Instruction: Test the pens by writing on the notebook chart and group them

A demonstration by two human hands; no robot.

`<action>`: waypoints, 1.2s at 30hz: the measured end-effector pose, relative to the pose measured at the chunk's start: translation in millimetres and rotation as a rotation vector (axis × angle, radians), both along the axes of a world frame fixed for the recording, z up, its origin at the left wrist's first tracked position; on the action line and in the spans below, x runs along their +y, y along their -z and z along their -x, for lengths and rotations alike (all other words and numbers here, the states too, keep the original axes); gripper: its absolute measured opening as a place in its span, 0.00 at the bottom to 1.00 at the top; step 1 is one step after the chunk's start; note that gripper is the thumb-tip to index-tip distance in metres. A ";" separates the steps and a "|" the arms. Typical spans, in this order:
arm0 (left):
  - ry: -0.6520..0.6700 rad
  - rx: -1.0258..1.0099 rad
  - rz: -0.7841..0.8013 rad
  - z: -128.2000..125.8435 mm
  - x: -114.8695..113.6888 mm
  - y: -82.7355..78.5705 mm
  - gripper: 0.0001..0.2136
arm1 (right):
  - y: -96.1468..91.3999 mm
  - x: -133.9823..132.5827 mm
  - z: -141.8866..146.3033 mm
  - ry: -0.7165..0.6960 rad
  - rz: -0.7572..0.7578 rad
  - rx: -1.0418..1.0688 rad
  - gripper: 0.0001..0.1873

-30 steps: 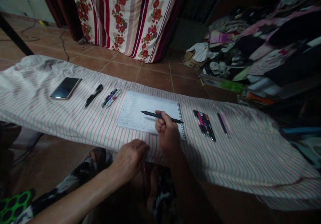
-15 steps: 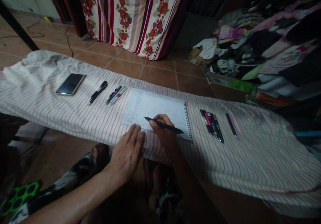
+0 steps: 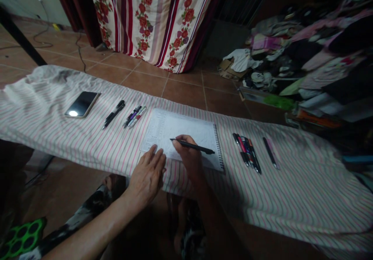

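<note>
Head view.

Change from earlier frames: 1 s ago the left hand point(image 3: 147, 176) lay curled at the near edge of the counter point(image 3: 72, 143), short of the page. It now lies flat, and its fingertips point(image 3: 155, 153) touch the lower-left corner of the spiral notebook point(image 3: 186, 128). The right hand point(image 3: 189, 158) has lowered the black pen point(image 3: 194, 147) so that the tip meets the page. The smartphone point(image 3: 82, 104) screen now carries 1 bright reflection spot.

Writing: the open page bears faint ruled or tabular marks, too small to read. No brand is legible on any item.

Grip state: the left grip is spread flat, palm down, holding nothing. The right grip is pressed together, pinching the black pen near its tip, with the barrel slanting to the right.

Materials and shapes: the counter is long and narrow, covered by cloth with pink and green stripes. The notebook is rectangular, with a wire coil along its right edge, and lies at the counter's middle. To its left lie 1 dark marker point(image 3: 113, 114) and a small pen group point(image 3: 134, 116). To its right lie a pen cluster point(image 3: 247, 148) and 1 single pen point(image 3: 269, 153). The floor point(image 3: 183, 91) is brown tile. A floral curtain point(image 3: 157, 19) hangs behind.
</note>
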State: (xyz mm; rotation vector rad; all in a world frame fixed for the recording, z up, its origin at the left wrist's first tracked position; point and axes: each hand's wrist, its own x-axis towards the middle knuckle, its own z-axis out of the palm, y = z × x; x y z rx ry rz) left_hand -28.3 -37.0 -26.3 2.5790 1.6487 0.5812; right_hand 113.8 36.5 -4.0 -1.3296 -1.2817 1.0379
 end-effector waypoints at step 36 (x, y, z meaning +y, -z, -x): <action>-0.016 0.173 0.165 -2.5 6.5 -30.4 0.13 | 13.1 1.7 6.1 0.092 0.096 -0.136 0.12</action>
